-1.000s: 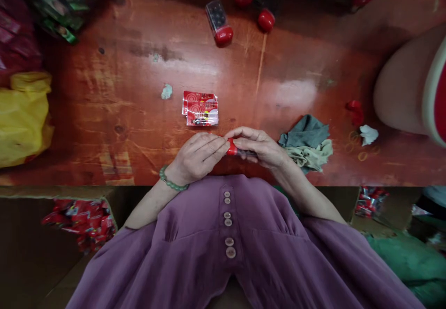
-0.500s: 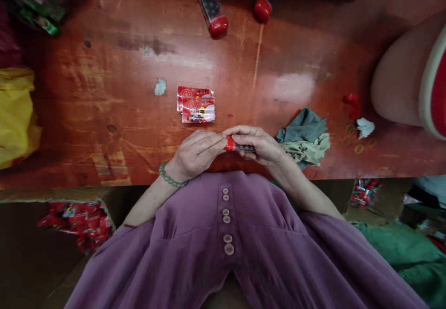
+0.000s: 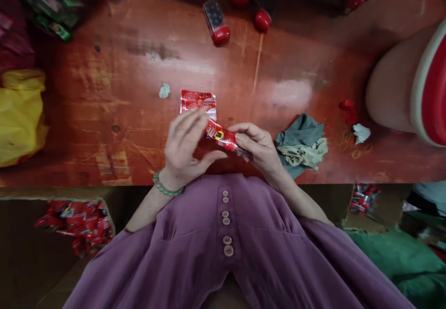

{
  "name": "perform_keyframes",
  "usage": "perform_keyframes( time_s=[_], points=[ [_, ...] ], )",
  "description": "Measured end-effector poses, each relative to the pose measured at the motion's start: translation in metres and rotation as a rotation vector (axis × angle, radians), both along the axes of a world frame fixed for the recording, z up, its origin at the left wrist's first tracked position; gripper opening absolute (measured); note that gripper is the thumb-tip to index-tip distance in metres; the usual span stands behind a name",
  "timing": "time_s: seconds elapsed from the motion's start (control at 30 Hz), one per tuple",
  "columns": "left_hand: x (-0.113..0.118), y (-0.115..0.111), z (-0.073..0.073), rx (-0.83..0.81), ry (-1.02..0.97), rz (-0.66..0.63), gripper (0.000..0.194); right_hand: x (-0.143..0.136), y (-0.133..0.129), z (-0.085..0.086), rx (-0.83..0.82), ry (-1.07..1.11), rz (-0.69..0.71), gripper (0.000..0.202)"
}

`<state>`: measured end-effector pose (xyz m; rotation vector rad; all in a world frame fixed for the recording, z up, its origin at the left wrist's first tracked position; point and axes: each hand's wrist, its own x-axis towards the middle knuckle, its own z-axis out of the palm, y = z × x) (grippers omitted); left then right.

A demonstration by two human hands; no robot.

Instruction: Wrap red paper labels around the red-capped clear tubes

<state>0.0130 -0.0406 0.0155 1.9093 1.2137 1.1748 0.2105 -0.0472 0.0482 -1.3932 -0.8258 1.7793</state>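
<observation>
In the head view my right hand (image 3: 259, 146) is closed around the dark clear end of a small red-capped container (image 3: 245, 152). A glossy red printed wrapper (image 3: 219, 134) covers its cap end and points toward my left hand (image 3: 184, 144). That hand is slightly blurred, with fingers stretched out and the thumb well apart; it holds nothing I can see. Behind its fingertips lies a small stack of flat red printed wrappers (image 3: 195, 97), partly hidden by the hand. Farther back on the table rests a clear container with dark balls and a red cap (image 3: 216, 23).
Crumpled grey-green cloths (image 3: 302, 139) lie right of my right hand, beside rubber bands (image 3: 356, 154) and a white scrap (image 3: 361, 133). A large tub (image 3: 390, 83) stands at far right, a yellow bag (image 3: 21, 118) at far left. Below the table edge, a box holds red packets (image 3: 78, 225).
A red printed wrapper now shows over the cap end. My left hand has come off the cap and opened, rising toward the wrapper stack. My right hand still grips the container.
</observation>
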Motion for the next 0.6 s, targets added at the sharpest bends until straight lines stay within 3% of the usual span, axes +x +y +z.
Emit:
perform_keyframes(
  time_s=[0.07, 0.1, 0.2, 0.27, 0.37, 0.6],
  points=[
    [0.001, -0.008, 0.009, -0.281, -0.260, 0.115, 0.075, -0.003, 0.001, 0.004, 0.073, -0.037, -0.005, 0.028],
    [0.002, -0.012, 0.013, -0.445, -0.416, 0.109, 0.071, -0.005, 0.001, 0.005, 0.105, -0.057, 0.003, 0.028],
    [0.009, -0.019, 0.023, -0.896, -0.802, -0.054, 0.049, -0.011, 0.002, 0.006, 0.218, -0.146, 0.048, 0.025],
    [0.014, -0.018, 0.027, -1.059, -0.942, -0.085, 0.037, -0.015, 0.002, 0.005, 0.313, -0.221, 0.091, 0.023],
    [0.022, -0.014, 0.028, -1.112, -1.042, 0.038, 0.026, -0.020, 0.002, 0.001, 0.446, -0.324, 0.153, 0.022],
    [0.033, -0.010, 0.018, -1.090, -1.091, 0.251, 0.027, -0.025, -0.006, -0.014, 0.598, -0.609, 0.175, 0.037]
  ],
)
